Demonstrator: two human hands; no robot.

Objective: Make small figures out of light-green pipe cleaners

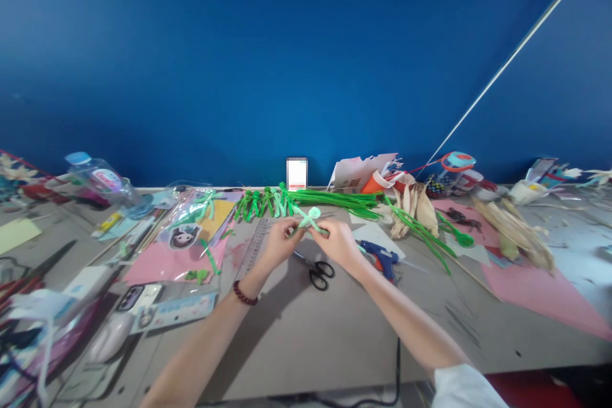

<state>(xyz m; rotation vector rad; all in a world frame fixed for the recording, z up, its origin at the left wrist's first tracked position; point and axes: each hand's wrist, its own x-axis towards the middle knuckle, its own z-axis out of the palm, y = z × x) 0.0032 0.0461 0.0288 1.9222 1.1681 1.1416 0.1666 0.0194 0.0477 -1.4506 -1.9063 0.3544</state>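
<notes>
Between my two hands, above the middle of the table, is a light green fuzzy figure (313,217) with a round coiled top and crossed strands. My left hand (284,239) pinches its left side, and a dark red beaded bracelet (245,294) circles that wrist. My right hand (337,242) pinches the strand on the right. Black-handled scissors (320,273) lie just below my hands. Behind them rest a row of twisted green pieces (261,203) and a bundle of long green stems (335,199). A blue glue gun (382,259) lies beside my right hand.
A clear ruler (255,245) and a plastic bag over pink paper (162,258) are at left, with a bottle (102,178) behind. Orange cups (375,183), dried husks (425,211) and pink sheets (545,293) are at right. A blue wall (287,64) stands behind the table.
</notes>
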